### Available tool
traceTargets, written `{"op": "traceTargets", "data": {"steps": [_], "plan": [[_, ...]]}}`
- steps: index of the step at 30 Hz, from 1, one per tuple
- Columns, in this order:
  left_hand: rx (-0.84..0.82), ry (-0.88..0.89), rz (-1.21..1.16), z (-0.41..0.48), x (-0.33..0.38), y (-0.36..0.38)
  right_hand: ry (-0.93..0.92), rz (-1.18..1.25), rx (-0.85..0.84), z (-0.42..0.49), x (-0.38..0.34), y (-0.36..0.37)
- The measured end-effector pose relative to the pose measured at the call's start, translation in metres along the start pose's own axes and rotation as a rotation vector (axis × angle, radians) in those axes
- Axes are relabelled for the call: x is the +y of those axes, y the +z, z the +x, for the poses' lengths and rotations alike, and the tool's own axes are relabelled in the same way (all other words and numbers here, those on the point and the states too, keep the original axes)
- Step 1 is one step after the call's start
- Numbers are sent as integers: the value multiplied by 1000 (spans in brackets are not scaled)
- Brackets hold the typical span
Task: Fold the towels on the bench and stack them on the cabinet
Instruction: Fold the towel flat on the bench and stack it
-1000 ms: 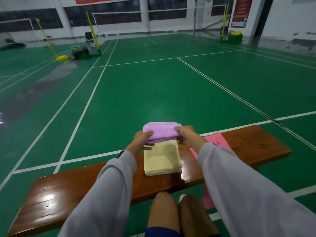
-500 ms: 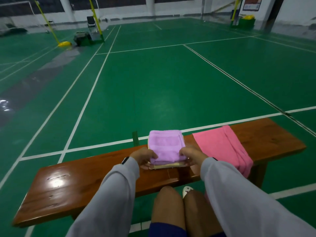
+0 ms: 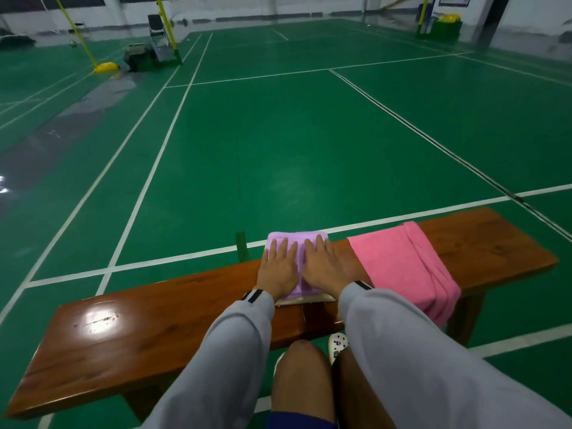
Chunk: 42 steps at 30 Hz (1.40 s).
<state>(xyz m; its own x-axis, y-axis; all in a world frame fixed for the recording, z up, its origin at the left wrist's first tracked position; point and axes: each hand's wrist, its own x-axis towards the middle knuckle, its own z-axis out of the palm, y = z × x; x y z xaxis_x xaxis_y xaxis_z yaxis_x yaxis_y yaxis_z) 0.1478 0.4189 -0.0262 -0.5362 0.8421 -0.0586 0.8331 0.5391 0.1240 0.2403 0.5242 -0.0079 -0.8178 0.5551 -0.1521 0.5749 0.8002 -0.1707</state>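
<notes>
A folded purple towel (image 3: 297, 237) lies on the brown wooden bench (image 3: 148, 329), stacked on a folded yellow towel (image 3: 305, 299) of which only the near edge shows. My left hand (image 3: 277, 269) and my right hand (image 3: 325, 267) lie flat side by side on the purple towel, fingers straight and pointing away from me. An unfolded pink towel (image 3: 402, 264) is draped over the bench just right of the stack, its near end hanging over the front edge. No cabinet is in view.
My knees and a white shoe (image 3: 338, 345) are right in front of the bench. Beyond it stretches a green court floor with white lines. A chair, a yellow post base (image 3: 106, 67) and a green bin (image 3: 444, 26) stand far off.
I lowered the purple towel onto the yellow one, then let go of its edges. Both hands moved forward and now lie flat on top of it.
</notes>
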Motion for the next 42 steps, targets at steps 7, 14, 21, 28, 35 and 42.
{"op": "traceTargets", "data": {"steps": [7,14,21,28,35,42], "plan": [[84,-109,-40,19,-7,40,-78,4,57,31,19,46],[140,-94,-50,44,-18,60,-59,-42,152,52,25,68],[172,-74,-27,50,-21,68,-47,-39,192,56,27,76],[186,-87,-4,49,-20,72,-44,-27,195,56,27,76],[184,-107,24,47,-16,69,-41,-39,197,55,27,75],[-5,-148,205,40,10,35,-143,111,36,48,44,49]]}}
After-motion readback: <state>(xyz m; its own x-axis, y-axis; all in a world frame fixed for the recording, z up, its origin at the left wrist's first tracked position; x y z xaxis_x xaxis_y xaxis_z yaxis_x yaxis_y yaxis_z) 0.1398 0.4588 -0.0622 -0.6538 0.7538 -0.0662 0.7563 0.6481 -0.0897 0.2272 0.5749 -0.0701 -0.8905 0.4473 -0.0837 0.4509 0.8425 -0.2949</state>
